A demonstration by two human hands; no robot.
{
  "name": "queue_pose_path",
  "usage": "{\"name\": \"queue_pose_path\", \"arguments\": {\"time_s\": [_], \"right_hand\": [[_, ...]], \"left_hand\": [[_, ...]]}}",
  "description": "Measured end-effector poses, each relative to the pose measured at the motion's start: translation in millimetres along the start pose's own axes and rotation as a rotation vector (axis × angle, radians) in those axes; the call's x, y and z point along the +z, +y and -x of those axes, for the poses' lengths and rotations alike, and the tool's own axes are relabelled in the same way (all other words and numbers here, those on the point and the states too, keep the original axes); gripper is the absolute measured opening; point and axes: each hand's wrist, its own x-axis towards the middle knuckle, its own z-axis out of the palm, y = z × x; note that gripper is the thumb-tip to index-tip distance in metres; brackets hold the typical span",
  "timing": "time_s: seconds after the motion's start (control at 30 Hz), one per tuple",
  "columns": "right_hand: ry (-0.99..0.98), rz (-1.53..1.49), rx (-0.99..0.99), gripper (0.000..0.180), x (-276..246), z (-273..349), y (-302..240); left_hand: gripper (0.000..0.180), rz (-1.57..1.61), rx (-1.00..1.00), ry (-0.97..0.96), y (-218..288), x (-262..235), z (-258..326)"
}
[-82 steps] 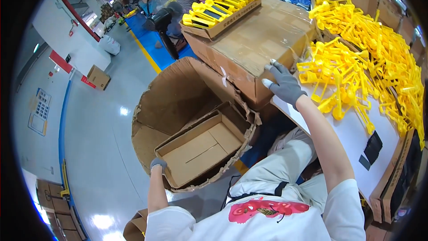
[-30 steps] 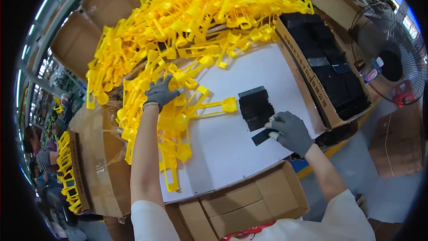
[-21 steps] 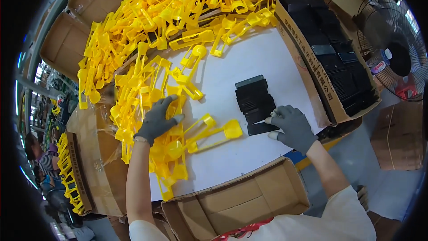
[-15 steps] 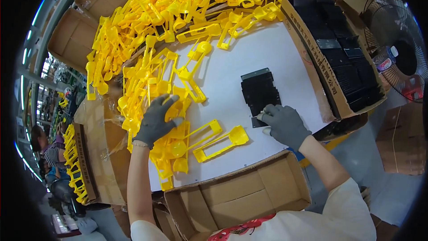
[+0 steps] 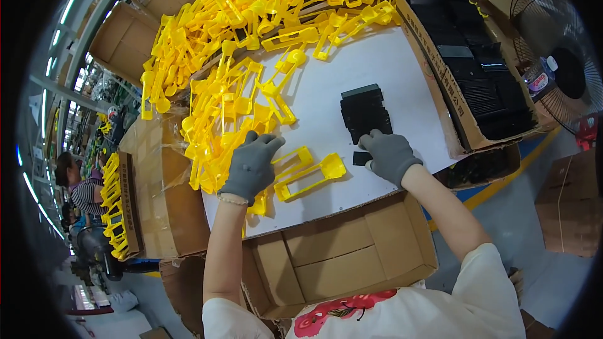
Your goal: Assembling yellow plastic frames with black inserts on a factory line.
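Observation:
My left hand (image 5: 252, 166), in a grey glove, reaches over the near edge of the yellow plastic pile. Its fingers are partly spread, with nothing seen in them. Just right of it lie two yellow plastic frames with long openings and a cupped end (image 5: 312, 179). A loose stack of thin black plates (image 5: 365, 113) rests on the white tabletop. My right hand (image 5: 392, 156), gloved too, is at the stack's near end. Its finger and thumb close around a small black plate end (image 5: 361, 158); the palm side is hidden.
A big heap of yellow frames (image 5: 251, 6) covers the table's far and left sides. An open carton of black plates (image 5: 477, 63) stands at right. An empty cardboard tray (image 5: 336, 257) sits before me. A fan (image 5: 565, 75) is far right; another person (image 5: 85, 191) is at far left.
My left hand has moved right and a little nearer, toward the two separate yellow frames. My right hand has shifted slightly up; the black plates beside it have shifted. The whole view has turned a little.

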Motion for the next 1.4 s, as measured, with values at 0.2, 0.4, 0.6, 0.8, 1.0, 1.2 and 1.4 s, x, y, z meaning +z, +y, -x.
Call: {"name": "queue_pose_path", "arguments": {"time_s": [0.2, 0.4, 0.6, 0.8, 1.0, 1.2, 1.4], "right_hand": [[-0.084, -0.114, -0.003, 0.021, -12, 10, 3], [0.243, -0.46, 0.025, 0.021, -29, 31, -8], [0.194, -1.006, 0.125, 0.019, -26, 69, -19], [0.082, -1.243, 0.168, 0.016, -19, 106, -31], [-0.041, -1.291, 0.144, 0.015, -28, 122, -77], [-0.084, -1.035, 0.116, 0.015, -22, 123, -79], [0.143, -0.739, 0.017, 0.018, -11, 130, -81]], "left_hand": [[0.053, -0.11, 0.114, -0.063, -25, 11, 56], [0.034, -0.333, 0.286, -0.024, -48, 29, 69], [0.037, -0.218, 0.353, -0.04, -43, 9, 83], [0.025, 1.285, -0.552, 0.38, 12, -3, 106], [0.033, 1.86, -0.661, 0.105, 94, 31, 133], [0.034, 1.915, -0.68, -0.025, 111, 35, 145], [0.033, 1.894, -0.698, -0.043, 117, 35, 142]]}}
